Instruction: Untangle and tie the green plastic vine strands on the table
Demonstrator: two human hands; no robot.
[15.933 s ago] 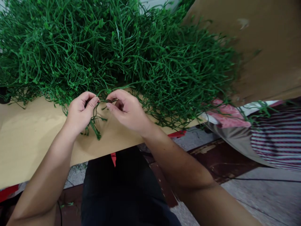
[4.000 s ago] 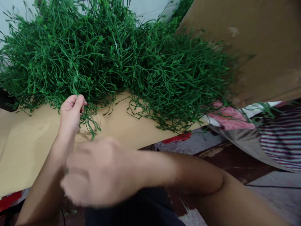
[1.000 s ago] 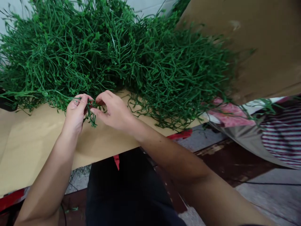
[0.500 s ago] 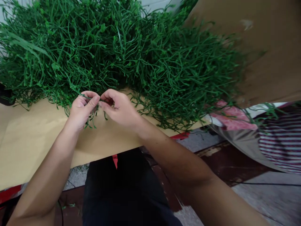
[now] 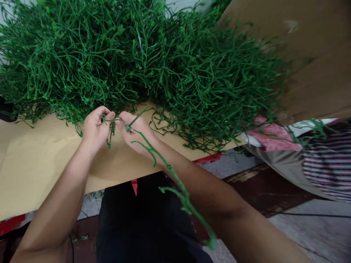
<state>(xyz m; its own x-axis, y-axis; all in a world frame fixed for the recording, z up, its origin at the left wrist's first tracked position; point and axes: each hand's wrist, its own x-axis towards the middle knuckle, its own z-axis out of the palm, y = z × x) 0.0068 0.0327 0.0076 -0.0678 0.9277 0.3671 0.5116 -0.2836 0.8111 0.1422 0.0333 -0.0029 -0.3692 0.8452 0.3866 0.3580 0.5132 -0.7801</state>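
Green stem heap, one, spans upper frame. One tan board lies below, left to centre. Two hands, left of centre: left hand pinches one branched sprig, trailing lower right; right hand beside it, grip unclear.

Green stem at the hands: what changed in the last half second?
The branching stem, a blur pointing leftward over the pile, now trails down and right, before the right forearm. The left hand and right hand stay close together; the pile looks unchanged.
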